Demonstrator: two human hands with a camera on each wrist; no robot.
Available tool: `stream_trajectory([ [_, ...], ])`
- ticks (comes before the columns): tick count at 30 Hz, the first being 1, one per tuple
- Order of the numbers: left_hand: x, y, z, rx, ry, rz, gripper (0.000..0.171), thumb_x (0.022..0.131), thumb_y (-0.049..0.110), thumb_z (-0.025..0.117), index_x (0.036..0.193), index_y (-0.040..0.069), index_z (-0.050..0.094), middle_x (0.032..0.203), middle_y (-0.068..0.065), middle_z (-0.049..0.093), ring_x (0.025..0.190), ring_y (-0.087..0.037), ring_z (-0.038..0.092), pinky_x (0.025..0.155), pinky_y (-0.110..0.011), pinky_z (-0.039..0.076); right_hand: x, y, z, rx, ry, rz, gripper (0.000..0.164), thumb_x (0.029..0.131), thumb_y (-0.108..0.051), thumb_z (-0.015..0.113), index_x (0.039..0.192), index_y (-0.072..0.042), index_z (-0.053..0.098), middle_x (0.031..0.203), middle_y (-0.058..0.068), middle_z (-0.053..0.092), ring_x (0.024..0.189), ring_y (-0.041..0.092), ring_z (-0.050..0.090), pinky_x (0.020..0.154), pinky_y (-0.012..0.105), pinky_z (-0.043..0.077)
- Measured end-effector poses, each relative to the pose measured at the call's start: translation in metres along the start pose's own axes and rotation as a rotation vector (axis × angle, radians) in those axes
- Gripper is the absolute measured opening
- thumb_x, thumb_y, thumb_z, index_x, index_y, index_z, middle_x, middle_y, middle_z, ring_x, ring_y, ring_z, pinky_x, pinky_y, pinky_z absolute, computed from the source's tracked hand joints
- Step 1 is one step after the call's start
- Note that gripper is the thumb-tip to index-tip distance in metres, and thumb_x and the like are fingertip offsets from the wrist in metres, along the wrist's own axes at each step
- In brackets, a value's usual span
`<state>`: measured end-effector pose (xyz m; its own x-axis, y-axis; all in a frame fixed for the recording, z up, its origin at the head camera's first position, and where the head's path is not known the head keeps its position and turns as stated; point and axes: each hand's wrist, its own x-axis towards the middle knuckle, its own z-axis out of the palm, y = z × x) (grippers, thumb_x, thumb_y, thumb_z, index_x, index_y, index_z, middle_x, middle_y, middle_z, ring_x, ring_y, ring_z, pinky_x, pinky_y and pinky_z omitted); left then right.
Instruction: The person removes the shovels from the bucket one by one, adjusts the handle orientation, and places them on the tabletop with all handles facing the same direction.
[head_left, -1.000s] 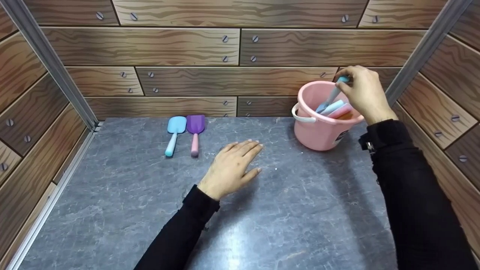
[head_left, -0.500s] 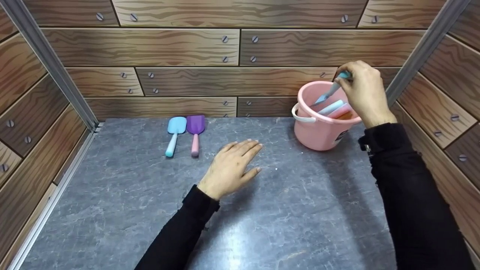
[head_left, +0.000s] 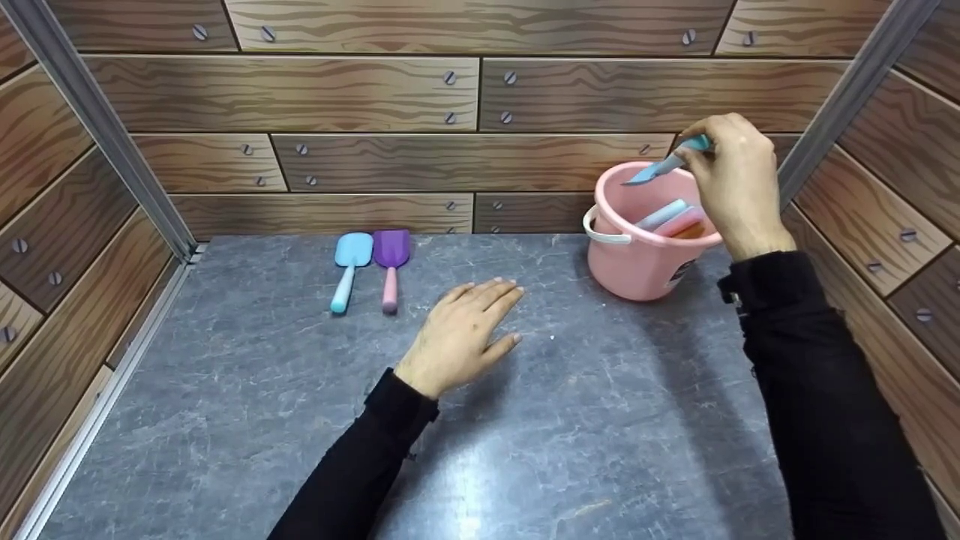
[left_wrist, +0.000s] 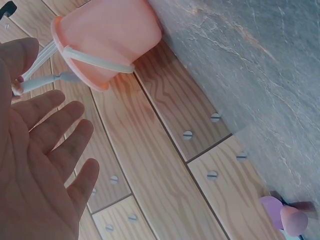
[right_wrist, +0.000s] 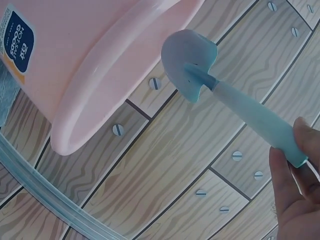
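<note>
My right hand [head_left: 739, 184] pinches a blue toy trowel [right_wrist: 250, 107] by the end of its handle. The trowel hangs tilted over the mouth of a pink bucket [head_left: 630, 270], its blade pointing left; in the right wrist view the blade is pointed and apart from the rim. Inside the bucket lean a light blue handle [head_left: 662, 215], a pink piece [head_left: 680, 222] and an orange piece [head_left: 691, 230], their lower parts hidden. Over the middle of the table, my left hand [head_left: 461, 337] is spread palm down with straight fingers, holding nothing.
A blue shovel [head_left: 353, 251] and a purple shovel [head_left: 391, 250] with a pink handle lie side by side at the back left of the grey table [head_left: 247, 390]. The bucket's white handle [head_left: 606, 234] hangs at its left. Wood-patterned walls [head_left: 375, 97] enclose the back and sides.
My right hand has risen slightly, drawing the trowel up out of the bucket, and its blade has swung up toward level. The left hand and the two shovels on the table stay put.
</note>
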<state>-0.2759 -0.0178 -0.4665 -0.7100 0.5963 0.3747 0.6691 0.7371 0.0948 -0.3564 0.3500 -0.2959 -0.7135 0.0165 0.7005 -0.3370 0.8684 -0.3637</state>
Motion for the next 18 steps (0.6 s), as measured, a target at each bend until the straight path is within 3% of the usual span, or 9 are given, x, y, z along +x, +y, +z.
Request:
stream_trajectory([
  [5, 0.000, -0.001, -0.001, -0.005, -0.012, -0.009, 0.069, 0.119, 0.054, 0.065, 0.177, 0.018, 0.053, 0.182, -0.004, 0.058, 0.168, -0.026, 0.057, 0.145, -0.054, 0.041, -0.002, 0.000, 0.000, -0.006, 0.016, -0.018, 0.020, 0.110, -0.011, 0.082, 0.121, 0.006, 0.081, 0.121, 0.026, 0.080, 0.113, 0.039, 0.074, 0.096, 0.038, 0.051],
  [13, -0.001, -0.003, -0.003, -0.009, -0.003, -0.008, 0.070, 0.119, 0.053, 0.066, 0.177, 0.017, 0.053, 0.182, -0.005, 0.057, 0.169, -0.027, 0.056, 0.144, -0.054, 0.042, -0.008, -0.004, 0.003, 0.015, 0.045, -0.045, 0.025, 0.109, -0.014, 0.084, 0.121, 0.007, 0.080, 0.118, 0.027, 0.078, 0.109, 0.033, 0.073, 0.091, 0.011, 0.041],
  [18, -0.001, -0.005, -0.003, -0.032, 0.000, -0.014, 0.069, 0.119, 0.051, 0.066, 0.177, 0.016, 0.052, 0.182, -0.006, 0.057, 0.170, -0.029, 0.056, 0.145, -0.056, 0.041, -0.012, -0.006, 0.007, 0.036, 0.067, -0.074, 0.027, 0.106, -0.015, 0.085, 0.121, 0.007, 0.079, 0.119, 0.027, 0.078, 0.108, 0.032, 0.071, 0.092, 0.014, 0.041],
])
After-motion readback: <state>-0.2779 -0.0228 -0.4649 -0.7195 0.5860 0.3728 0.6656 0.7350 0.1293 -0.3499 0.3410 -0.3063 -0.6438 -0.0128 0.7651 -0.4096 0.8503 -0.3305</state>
